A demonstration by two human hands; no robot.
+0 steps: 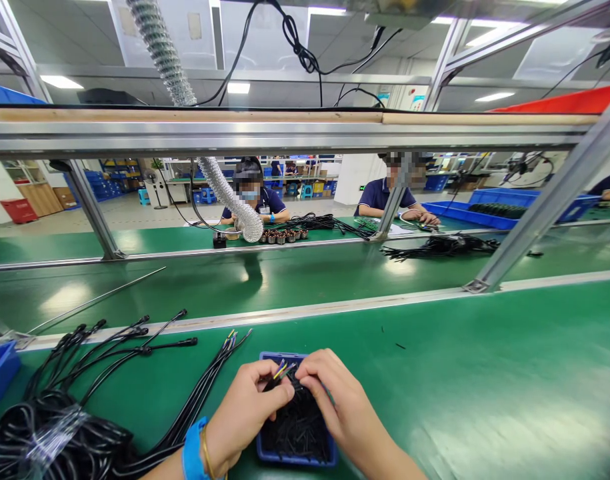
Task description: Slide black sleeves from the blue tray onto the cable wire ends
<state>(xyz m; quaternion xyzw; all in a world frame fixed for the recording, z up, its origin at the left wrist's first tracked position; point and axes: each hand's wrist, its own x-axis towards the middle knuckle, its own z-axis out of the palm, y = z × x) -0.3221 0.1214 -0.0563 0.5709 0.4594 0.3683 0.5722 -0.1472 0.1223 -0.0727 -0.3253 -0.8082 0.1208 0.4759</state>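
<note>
My left hand (252, 407), with a blue band at its wrist, pinches the end of a black cable whose thin coloured wires (283, 369) stick up between the fingers. Close beside those wires, my right hand (329, 387) has its thumb and forefinger pressed together; whatever it pinches is too small to make out. Both hands are over a blue bin (295, 459) holding many short black tube pieces (297, 427). To the left lie several black cables (197, 393) with stripped coloured ends pointing away from me.
A bundled coil of black cables (55, 437) with connectors lies at the left, near a blue bin (2, 377). Metal frame posts (529, 220) and a rail cross ahead. Two people sit beyond, near copper-coloured parts (285, 236) and black cables (439, 246).
</note>
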